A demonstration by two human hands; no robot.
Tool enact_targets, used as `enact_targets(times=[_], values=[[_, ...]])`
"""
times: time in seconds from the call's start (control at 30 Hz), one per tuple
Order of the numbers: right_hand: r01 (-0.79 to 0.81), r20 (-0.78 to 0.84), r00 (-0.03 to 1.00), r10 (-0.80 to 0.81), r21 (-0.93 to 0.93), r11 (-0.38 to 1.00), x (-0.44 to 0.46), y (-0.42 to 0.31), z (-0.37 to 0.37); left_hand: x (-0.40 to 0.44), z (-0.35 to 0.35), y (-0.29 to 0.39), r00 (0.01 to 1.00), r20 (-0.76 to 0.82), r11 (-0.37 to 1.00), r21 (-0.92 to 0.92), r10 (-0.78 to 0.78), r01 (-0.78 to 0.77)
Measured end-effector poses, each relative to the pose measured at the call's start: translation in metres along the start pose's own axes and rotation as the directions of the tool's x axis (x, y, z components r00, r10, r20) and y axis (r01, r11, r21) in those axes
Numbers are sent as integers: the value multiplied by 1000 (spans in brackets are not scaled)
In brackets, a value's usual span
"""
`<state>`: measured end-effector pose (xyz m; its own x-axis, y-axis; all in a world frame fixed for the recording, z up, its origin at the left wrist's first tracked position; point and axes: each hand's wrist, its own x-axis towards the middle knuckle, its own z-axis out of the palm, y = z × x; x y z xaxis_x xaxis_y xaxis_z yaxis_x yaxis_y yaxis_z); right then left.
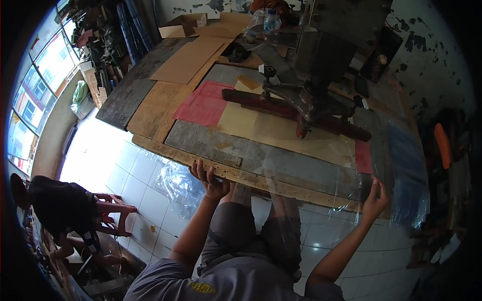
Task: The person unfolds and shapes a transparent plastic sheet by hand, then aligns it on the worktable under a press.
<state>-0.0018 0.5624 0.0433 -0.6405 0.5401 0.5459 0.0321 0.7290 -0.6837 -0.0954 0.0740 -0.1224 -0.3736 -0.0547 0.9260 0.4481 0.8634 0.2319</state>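
Observation:
My left hand (210, 181) touches the wooden front edge of the worktable (241, 175), its fingers apart and slightly bent. At the right front corner, my right hand (375, 199) pinches the edge of a clear plastic sheet (321, 185). The see-through sheet hangs over the table's front edge and across my lap; its outline is hard to follow. Beyond my hands, a press head with a long dark red bar (296, 114) stands over a pale yellow strip (286, 133) with red ends (203, 103), on a grey metal plate (201, 135).
Blue-tinted plastic sheets (406, 170) hang over the table's right side. Flat cardboard (188, 60), an open box (183, 25) and a bottle (271, 22) lie at the back. Crumpled clear plastic (181, 185) is on the floor. Another person (60, 210) bends near a red stool (115, 210).

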Motion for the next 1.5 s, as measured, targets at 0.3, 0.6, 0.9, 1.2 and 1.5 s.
enact_targets(times=[0.3,0.6,0.9,1.2,1.5], values=[[22,-15,1000,-22,-25,999,-1,5,1,0,0,1,1000,-1,1000,5,-3,3],[3,-6,1000,-3,-16,1000,-1,3,2,2,-1,2,1000,3,1000,4,-2,2],[-13,-12,1000,12,-30,999,-2,2,3,1,0,0,1000,-5,1000,16,12,-12],[14,-16,1000,-14,-28,1000,-3,-3,3,3,-3,2,1000,7,1000,4,0,0],[15,-10,1000,-16,-35,999,-3,-1,2,4,-2,4,1000,-5,1000,6,-8,8]])
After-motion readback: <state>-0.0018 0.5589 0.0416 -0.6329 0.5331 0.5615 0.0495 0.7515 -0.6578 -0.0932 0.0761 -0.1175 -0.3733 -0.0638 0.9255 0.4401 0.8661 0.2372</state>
